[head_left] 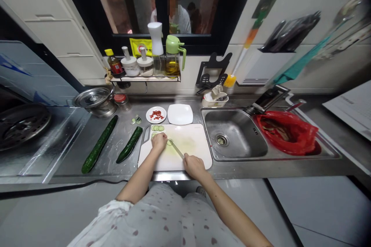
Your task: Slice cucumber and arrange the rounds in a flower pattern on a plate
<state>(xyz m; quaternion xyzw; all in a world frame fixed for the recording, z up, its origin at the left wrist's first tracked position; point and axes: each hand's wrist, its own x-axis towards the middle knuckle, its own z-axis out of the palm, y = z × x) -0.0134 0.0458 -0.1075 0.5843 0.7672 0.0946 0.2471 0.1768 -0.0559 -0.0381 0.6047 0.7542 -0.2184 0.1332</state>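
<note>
White cutting board under a knife and cucumber slices

A steel counter spans the scene, with a sink to the right of the cutting board. A red plastic bag lies open over the sink's right end. The board lies flat near the counter's front edge, its grey-edged handle slot at the left. Left of it lie 2 dark green cucumbers: a long cucumber well apart from the board, and a shorter cucumber near it, both tilted the same way. Along the board's far edge stand 2 white plates, a squarish plate and, to its left, a smaller round plate bearing chopped red pieces.

The right hand is wrapped round the knife's handle, the blade slanting away to the left. The left hand rests over the board's left part, fingers curled (whether they pinch anything, I cannot tell). At least 2 slices lie by the far left corner, and 1 single slice is at the blade's far end, near the left fingertips
</note>
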